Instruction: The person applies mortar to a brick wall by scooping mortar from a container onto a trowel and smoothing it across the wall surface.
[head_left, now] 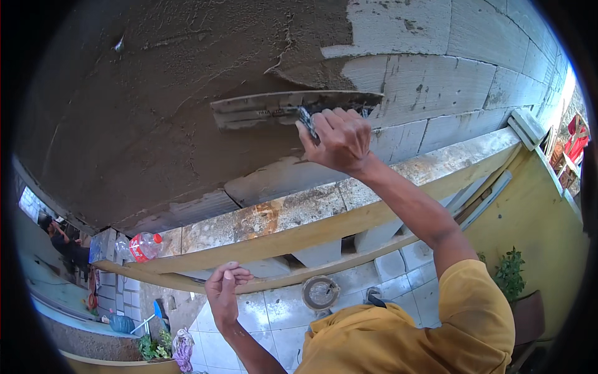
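Observation:
My right hand (341, 138) is wrapped round the handle of a long, flat plastering trowel (249, 112). The mortar-smeared blade lies along the wall, its left part over wet grey-brown plaster (156, 118) and its right end by bare pale blocks (436, 81). A ragged plaster edge runs above the blade. Lower down, my left hand (225, 294) hovers by the front of a weathered ledge (299, 209), fingers loosely bent and apart, and I see nothing held in it.
A plastic bottle (145, 247) with a red cap lies at the ledge's left end. Below, a round bucket (320, 293) stands on pale floor tiles (280, 310). Potted greenery (511, 274) is at the right. Far left, another person (65, 246) is visible.

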Demonstrator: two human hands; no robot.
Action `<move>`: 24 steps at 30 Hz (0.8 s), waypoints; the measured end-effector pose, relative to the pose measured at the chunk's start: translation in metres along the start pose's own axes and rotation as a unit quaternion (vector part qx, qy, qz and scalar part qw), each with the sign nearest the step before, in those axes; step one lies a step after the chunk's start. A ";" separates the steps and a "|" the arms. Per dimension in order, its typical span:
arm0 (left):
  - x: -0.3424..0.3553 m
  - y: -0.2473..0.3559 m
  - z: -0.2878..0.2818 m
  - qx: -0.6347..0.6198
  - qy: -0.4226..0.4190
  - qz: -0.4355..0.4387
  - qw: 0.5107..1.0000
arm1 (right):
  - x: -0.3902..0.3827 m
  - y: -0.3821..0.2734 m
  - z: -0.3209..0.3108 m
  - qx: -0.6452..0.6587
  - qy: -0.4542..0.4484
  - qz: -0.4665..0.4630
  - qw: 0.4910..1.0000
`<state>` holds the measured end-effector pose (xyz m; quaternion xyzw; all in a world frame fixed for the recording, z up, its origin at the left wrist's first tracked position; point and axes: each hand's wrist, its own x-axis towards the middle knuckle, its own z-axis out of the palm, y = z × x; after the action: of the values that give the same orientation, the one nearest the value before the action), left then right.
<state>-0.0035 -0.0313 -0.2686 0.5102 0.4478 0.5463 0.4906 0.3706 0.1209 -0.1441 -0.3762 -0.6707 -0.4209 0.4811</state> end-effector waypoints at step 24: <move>-0.060 -0.004 -0.053 0.101 0.087 -0.057 0.989 | 0.091 0.170 -0.081 -0.089 0.051 0.254 0.962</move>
<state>-0.0557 -0.0899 -0.2836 0.4814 0.5701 0.5113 0.4265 0.5288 0.1166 -0.0071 -0.5536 -0.4873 -0.3616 0.5703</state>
